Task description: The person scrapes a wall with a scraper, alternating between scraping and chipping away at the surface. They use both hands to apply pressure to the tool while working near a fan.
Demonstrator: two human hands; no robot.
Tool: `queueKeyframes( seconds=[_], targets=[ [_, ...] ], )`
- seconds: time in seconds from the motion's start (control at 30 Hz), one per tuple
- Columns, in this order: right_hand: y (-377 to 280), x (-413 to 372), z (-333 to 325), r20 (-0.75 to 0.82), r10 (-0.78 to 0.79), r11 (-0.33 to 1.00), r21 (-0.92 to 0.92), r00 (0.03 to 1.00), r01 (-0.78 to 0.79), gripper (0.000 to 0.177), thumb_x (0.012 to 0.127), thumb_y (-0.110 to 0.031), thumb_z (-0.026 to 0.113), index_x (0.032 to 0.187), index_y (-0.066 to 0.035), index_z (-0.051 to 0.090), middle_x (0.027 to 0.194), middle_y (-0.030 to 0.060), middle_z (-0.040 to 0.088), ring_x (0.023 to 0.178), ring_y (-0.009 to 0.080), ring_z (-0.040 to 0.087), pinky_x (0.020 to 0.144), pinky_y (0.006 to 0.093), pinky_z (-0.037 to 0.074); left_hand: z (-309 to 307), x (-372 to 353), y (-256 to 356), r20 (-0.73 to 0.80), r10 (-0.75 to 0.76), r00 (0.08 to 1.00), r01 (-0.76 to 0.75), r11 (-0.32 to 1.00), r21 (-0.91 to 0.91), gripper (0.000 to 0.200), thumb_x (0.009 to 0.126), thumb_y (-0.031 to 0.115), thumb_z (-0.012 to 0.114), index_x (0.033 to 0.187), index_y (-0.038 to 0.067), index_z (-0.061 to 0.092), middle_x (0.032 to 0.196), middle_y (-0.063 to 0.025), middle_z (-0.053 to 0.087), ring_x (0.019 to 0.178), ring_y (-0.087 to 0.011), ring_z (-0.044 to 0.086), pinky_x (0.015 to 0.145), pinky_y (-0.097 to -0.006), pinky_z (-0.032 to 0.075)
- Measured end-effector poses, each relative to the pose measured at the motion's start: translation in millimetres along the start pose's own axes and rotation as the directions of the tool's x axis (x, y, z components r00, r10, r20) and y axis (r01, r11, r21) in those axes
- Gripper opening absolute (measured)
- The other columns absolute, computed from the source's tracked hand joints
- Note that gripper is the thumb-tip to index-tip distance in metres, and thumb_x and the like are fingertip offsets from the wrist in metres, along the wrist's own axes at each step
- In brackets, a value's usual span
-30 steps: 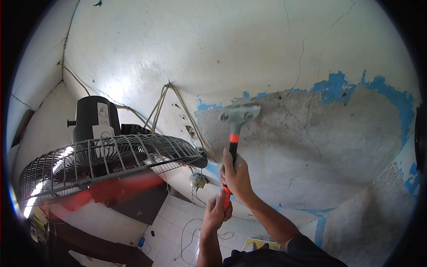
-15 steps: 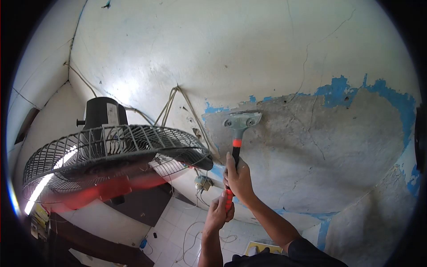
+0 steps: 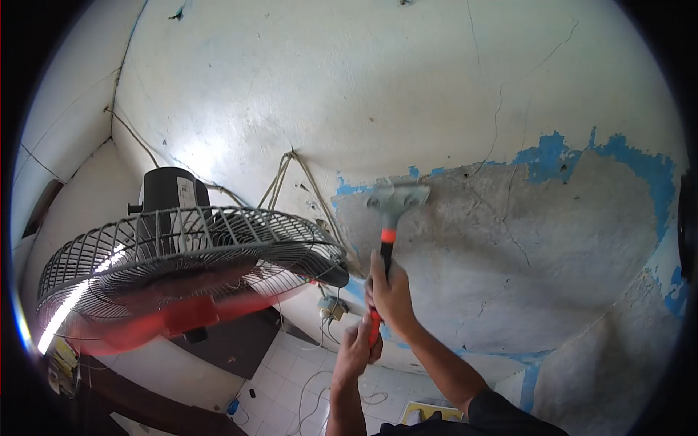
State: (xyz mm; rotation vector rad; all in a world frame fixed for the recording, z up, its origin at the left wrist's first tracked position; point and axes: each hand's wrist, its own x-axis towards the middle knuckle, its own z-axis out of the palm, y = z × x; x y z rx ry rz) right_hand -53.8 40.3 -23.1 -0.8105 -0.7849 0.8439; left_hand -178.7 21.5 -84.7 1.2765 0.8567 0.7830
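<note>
A long-handled scraper with a wide grey head and a black and orange handle is pressed up to the wall. Its blade lies at the ragged edge between bare grey plaster and pale paint. The head is slightly blurred, and a light fleck shows at the blade. My right hand is wrapped round the black upper handle. Lower down, my left hand grips the orange end of the handle.
A caged fan with red blades stands close on the left. Cord hangs from a nail, near a wall socket. Blue paint patches border the plaster. Cables lie on the tiled floor.
The scraper has slid a little up the wall, its blade now at the paint edge. Both hands keep their grip. The view has tilted up slightly.
</note>
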Motion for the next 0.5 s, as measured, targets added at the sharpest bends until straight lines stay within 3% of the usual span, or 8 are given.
queueKeyframes(
  seconds=[0.13, 0.3, 0.4, 0.47, 0.5],
  targets=[
    [9, -10, 0, -0.021, 0.026, 1.0, -0.009, 0.999, -0.026, 0.042, 0.101, -0.035, 0.047, 0.071, -0.006, 0.039, 0.051, -0.001, 0.038, 0.039, 0.0088, 0.04, 0.037, 0.0261, 0.033, -7, -1, -6, 0.06, -0.012, 0.998, 0.014, 0.999, -0.033, 0.052, 0.103, 0.046, 0.036, 0.072, 0.006, 0.049, 0.05, 0.0002, 0.042, 0.039, -0.0082, 0.036, 0.037, -0.0241, 0.026],
    [-2, -10, 5, -0.032, -0.011, 1.0, 0.011, 0.999, 0.012, 0.044, 0.101, -0.036, 0.046, 0.069, -0.007, 0.039, 0.05, -0.0013, 0.037, 0.038, 0.0087, 0.039, 0.036, 0.0265, 0.032, -8, 1, 13, 0.072, 0.039, 0.997, -0.044, 0.997, 0.067, 0.052, 0.102, 0.046, 0.038, 0.072, 0.006, 0.051, 0.05, 0.0005, 0.043, 0.039, -0.0077, 0.036, 0.037, -0.0236, 0.026],
    [7, -8, 0, -0.038, -0.014, 1.0, 0.005, 0.999, 0.014, 0.044, 0.1, -0.036, 0.047, 0.069, -0.007, 0.039, 0.05, -0.0012, 0.037, 0.037, 0.009, 0.038, 0.036, 0.0266, 0.031, -2, -6, -4, 0.024, -0.042, 0.999, 0.042, 0.999, -0.007, 0.053, 0.102, 0.046, 0.037, 0.07, 0.007, 0.052, 0.049, 0.0009, 0.042, 0.039, -0.008, 0.037, 0.037, -0.0239, 0.026],
    [2, -1, 7, -0.042, -0.007, 1.0, 0.028, 0.999, 0.008, 0.043, 0.1, -0.036, 0.047, 0.069, -0.008, 0.039, 0.049, -0.001, 0.037, 0.036, 0.0096, 0.038, 0.035, 0.0266, 0.031, -6, 5, 4, -0.009, 0.027, 1.0, -0.026, 0.998, 0.063, 0.053, 0.101, 0.048, 0.038, 0.074, 0.006, 0.053, 0.049, -0.0001, 0.043, 0.039, -0.0085, 0.037, 0.037, -0.0244, 0.026],
    [-1, 2, 9, -0.033, 0.029, 0.998, 0.048, 0.999, -0.028, 0.036, 0.099, -0.034, 0.053, 0.077, -0.007, 0.042, 0.052, -0.0025, 0.04, 0.039, 0.0067, 0.039, 0.037, 0.0251, 0.032, -12, 8, 9, 0.052, -0.003, 0.999, 0.004, 0.999, -0.032, 0.053, 0.101, 0.048, 0.039, 0.073, 0.006, 0.053, 0.049, -0.0005, 0.044, 0.039, -0.0101, 0.039, 0.039, -0.0249, 0.028]
  ],
)
